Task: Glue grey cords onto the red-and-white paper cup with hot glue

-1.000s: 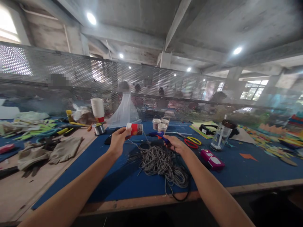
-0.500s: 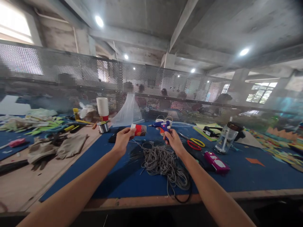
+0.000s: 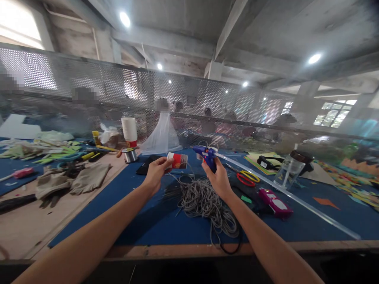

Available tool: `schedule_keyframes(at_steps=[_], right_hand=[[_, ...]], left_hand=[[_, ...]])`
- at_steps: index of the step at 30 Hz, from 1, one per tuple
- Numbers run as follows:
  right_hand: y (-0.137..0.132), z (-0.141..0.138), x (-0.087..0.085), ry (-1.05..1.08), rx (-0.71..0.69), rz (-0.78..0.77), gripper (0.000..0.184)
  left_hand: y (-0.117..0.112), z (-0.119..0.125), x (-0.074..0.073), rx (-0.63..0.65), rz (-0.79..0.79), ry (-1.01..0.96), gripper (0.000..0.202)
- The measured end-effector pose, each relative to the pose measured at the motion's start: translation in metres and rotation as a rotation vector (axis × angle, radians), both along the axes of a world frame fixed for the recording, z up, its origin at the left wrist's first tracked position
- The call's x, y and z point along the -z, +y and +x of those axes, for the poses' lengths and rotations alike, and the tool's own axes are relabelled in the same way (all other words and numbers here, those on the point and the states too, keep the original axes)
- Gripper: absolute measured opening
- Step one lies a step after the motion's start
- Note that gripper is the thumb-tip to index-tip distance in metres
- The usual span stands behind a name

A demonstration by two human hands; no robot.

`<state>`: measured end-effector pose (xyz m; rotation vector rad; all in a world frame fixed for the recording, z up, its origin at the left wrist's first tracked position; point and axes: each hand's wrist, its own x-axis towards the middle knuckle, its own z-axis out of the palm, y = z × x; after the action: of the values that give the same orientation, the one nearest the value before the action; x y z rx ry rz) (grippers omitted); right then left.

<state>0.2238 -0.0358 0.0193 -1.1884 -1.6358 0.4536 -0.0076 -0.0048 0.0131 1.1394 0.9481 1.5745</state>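
Observation:
My left hand is closed around a small paper cup, held on its side with the white rim toward the hand. The cup is red, and a greyish band circles its far end. My right hand grips the handle of a blue hot glue gun whose nozzle points left, a little above and apart from the cup. From the gun's back a long clear glue stick slants down to the right. Below both hands lies a tangled heap of grey cord, a strand of it rising near the cup.
Red-and-yellow scissors, a purple box and a clear jar are at right. Stacked paper cups and a wire spool stand at back left, gloves farther left. A perforated screen closes off the back.
The glue gun has turned and risen slightly, and its long clear glue stick now shows extending to the right. The cup stays in my left hand. The view has shifted a little.

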Motion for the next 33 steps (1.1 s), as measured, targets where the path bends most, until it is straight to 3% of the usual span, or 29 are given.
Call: schedule_keyframes(at_steps=[3,9,15,21,33], right_hand=[[-0.001,-0.004,0.004,-0.004,-0.023,0.061,0.039],[0.001,-0.01,0.01,-0.034,-0.036,0.025,0.041],[0.0,-0.012,0.014,-0.174,0.077,-0.008,0.036],[0.001,-0.011,0.016,-0.29,0.086,0.107,0.036],[0.003,-0.009,0.023,-0.438,0.139,0.168,0.042]], left_hand=[[0.0,0.001,0.0,0.004,0.003,-0.022,0.038],[0.002,0.0,0.001,0.028,0.002,-0.013,0.034],[-0.001,0.002,0.0,0.026,0.016,-0.027,0.033],[0.001,0.002,0.001,0.017,0.035,-0.009,0.033],[0.002,0.0,0.003,-0.018,0.075,0.026,0.033]])
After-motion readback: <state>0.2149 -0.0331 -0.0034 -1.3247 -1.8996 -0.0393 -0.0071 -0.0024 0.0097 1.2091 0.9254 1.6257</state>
